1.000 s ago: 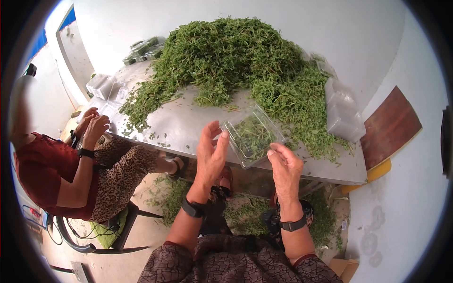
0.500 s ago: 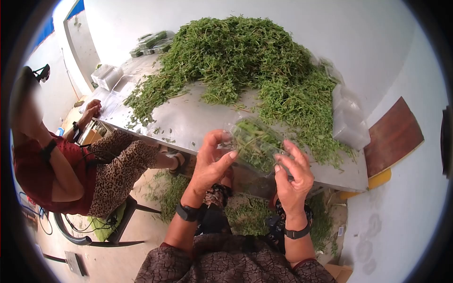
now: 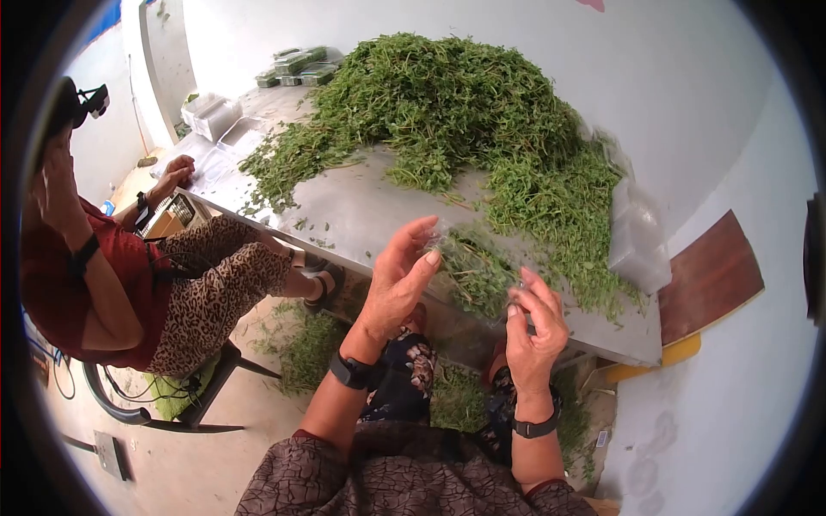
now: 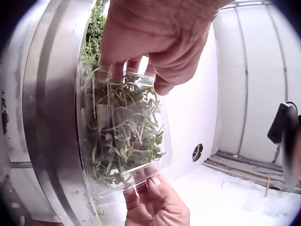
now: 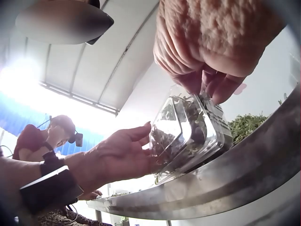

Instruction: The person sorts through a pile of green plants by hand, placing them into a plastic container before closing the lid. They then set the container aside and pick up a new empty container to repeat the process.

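Note:
A clear plastic box (image 3: pixel 473 273) with green leafy stems inside is held between both hands above the table's front edge. My left hand (image 3: pixel 397 279) grips its left end, fingers behind and thumb in front. At the other end my right hand (image 3: pixel 535 331) pinches the box between thumb and fingers. The left wrist view shows the stems pressed against the clear wall of the box (image 4: pixel 124 127), with the left hand (image 4: pixel 160 42) at the top and the right hand (image 4: pixel 157 202) below. In the right wrist view the box (image 5: pixel 188 136) is tilted beside the metal edge.
A large heap of greens (image 3: pixel 447 103) covers the back of the metal table (image 3: pixel 344 202). Stacked empty boxes (image 3: pixel 638 236) stand at the right, filled boxes (image 3: pixel 301 64) at the back left. Another person (image 3: pixel 95 284) sits at the left. Cut greens lie on the floor.
The box has tipped between my hands and moved slightly right and down in the view. My right fingers have shifted along its end. The seated person has raised one hand to the head.

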`<action>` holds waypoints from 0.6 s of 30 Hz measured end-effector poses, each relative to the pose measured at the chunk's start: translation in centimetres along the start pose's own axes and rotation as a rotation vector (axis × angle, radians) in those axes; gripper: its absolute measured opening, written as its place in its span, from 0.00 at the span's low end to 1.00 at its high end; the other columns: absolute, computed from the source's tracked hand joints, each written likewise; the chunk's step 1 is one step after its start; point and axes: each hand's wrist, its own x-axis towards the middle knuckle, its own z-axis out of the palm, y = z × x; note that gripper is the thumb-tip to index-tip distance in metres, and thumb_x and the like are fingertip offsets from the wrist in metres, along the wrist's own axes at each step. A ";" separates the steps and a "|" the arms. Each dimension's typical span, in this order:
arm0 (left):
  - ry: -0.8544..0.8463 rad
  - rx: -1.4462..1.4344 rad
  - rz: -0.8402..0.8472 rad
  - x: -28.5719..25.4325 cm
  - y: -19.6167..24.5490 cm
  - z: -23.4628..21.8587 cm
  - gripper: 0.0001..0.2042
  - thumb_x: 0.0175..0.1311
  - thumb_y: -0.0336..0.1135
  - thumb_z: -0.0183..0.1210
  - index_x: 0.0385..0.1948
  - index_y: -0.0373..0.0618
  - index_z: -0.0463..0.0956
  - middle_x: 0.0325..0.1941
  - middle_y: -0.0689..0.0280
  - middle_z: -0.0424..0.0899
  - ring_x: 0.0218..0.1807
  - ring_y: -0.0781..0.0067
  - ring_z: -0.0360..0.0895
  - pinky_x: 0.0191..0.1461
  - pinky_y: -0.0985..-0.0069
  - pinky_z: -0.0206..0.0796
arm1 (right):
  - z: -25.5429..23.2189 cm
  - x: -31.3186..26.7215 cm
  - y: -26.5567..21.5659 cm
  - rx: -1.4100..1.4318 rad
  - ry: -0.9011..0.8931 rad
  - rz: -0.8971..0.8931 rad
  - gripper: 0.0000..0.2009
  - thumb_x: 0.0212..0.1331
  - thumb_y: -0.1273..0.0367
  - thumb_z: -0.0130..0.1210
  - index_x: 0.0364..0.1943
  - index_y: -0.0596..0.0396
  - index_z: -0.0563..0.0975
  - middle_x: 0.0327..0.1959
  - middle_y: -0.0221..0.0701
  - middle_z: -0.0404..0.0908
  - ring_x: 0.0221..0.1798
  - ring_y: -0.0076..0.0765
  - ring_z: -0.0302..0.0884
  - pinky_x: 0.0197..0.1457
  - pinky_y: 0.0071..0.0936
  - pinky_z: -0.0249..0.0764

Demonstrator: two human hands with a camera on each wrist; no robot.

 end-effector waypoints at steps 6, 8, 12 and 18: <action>0.077 -0.091 0.131 -0.3 -0.9 0.9 0.22 0.63 0.29 0.58 0.59 0.42 0.65 0.48 0.70 0.69 0.50 0.80 0.66 0.54 0.81 0.60 | 0.0 -0.2 -0.5 0.100 0.004 0.075 0.10 0.56 0.77 0.54 0.43 0.63 0.76 0.51 0.42 0.77 0.46 0.36 0.78 0.44 0.29 0.77; 0.043 -0.155 0.107 -0.4 -0.9 0.7 0.21 0.60 0.26 0.59 0.56 0.42 0.66 0.47 0.70 0.69 0.49 0.80 0.67 0.54 0.81 0.60 | -0.1 -0.2 -0.1 0.101 0.014 0.072 0.10 0.57 0.76 0.55 0.43 0.62 0.75 0.51 0.42 0.77 0.46 0.35 0.78 0.43 0.27 0.76; 0.034 -0.213 0.108 -0.6 -0.8 0.6 0.20 0.58 0.24 0.60 0.53 0.42 0.67 0.46 0.70 0.69 0.49 0.79 0.68 0.54 0.80 0.61 | -0.1 -0.5 0.0 0.172 0.047 0.150 0.10 0.58 0.73 0.56 0.44 0.61 0.74 0.52 0.40 0.77 0.44 0.30 0.76 0.43 0.24 0.74; 0.052 -0.264 0.114 -1.1 -0.8 0.7 0.19 0.56 0.23 0.61 0.50 0.42 0.68 0.45 0.70 0.71 0.49 0.78 0.69 0.53 0.80 0.61 | 0.2 -0.5 -0.6 0.262 0.125 0.181 0.13 0.59 0.74 0.56 0.47 0.60 0.72 0.48 0.36 0.78 0.38 0.25 0.74 0.42 0.22 0.72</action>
